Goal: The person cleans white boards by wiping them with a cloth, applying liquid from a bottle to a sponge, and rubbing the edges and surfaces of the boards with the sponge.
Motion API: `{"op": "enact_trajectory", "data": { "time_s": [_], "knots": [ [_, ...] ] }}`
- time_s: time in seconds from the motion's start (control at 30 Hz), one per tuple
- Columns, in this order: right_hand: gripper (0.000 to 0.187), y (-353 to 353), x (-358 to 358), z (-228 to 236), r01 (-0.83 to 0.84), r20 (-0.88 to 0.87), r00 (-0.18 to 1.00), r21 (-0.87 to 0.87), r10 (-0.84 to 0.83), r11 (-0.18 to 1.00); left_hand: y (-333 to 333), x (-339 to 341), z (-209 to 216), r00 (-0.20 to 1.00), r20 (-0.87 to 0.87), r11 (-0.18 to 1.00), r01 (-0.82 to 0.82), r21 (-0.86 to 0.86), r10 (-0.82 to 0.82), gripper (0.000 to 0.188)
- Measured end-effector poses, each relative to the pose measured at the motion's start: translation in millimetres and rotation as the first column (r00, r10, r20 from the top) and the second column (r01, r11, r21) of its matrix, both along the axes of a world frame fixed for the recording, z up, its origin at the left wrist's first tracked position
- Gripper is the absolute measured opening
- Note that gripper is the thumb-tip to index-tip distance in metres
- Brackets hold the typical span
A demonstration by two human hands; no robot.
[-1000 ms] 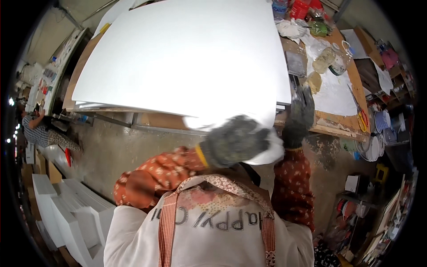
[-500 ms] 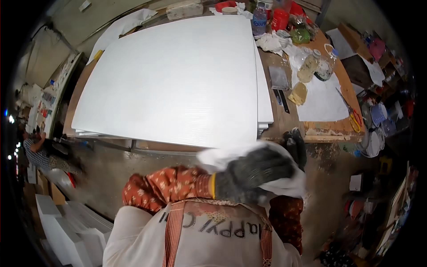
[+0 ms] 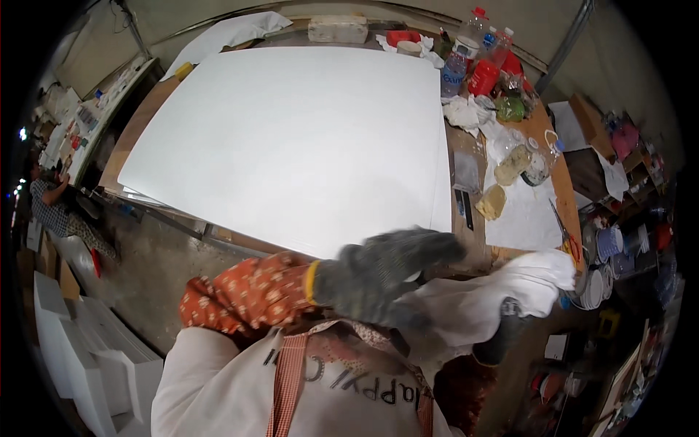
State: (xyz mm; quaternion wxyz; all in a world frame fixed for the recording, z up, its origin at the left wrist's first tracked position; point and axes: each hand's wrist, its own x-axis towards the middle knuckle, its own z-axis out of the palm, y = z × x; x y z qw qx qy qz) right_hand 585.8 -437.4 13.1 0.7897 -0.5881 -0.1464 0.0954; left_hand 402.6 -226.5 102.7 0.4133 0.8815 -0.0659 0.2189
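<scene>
A white cloth (image 3: 466,309) hangs in folds in front of me, off the near right side of the table. My right hand (image 3: 502,335), in a dark glove, grips it and is partly covered by its folds. My left hand (image 3: 393,273), in a dark grey glove with a yellow cuff, is at the cloth's left end. Its fingers stretch to the right, apart but blurred; whether they touch the cloth I cannot tell. Beyond the hands, a large white sheet (image 3: 291,146) lies flat on top of a stack on the table.
On the table's right stand bottles (image 3: 453,71) and a red container (image 3: 483,77). Nearer lie crumpled paper (image 3: 467,113), a yellowish block (image 3: 491,202), a black blade-like strip (image 3: 464,209) and scissors (image 3: 568,237). White boards (image 3: 102,357) lean at lower left. Another person (image 3: 58,204) is at far left.
The cloth, bunched between both hands before, now stretches out to the right with my right hand. My left hand has shifted slightly left and up. The view has turned a little.
</scene>
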Motion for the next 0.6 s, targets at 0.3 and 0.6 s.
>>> {"op": "enact_trajectory", "data": {
  "time_s": [0.3,0.6],
  "knots": [
    [0.046,142.4,-53.0,26.3,-0.011,0.837,0.266,-0.494,0.479,0.869,12.1,-43.4,-109.6,0.707,0.222,0.370,-0.579,0.727,0.671,0.053],
    [0.042,19.3,69.3,13.5,0.308,0.748,0.658,-0.375,0.089,0.875,9.1,-156.7,-63.9,0.879,0.189,0.321,-0.349,0.881,0.438,0.043]
  ]
}}
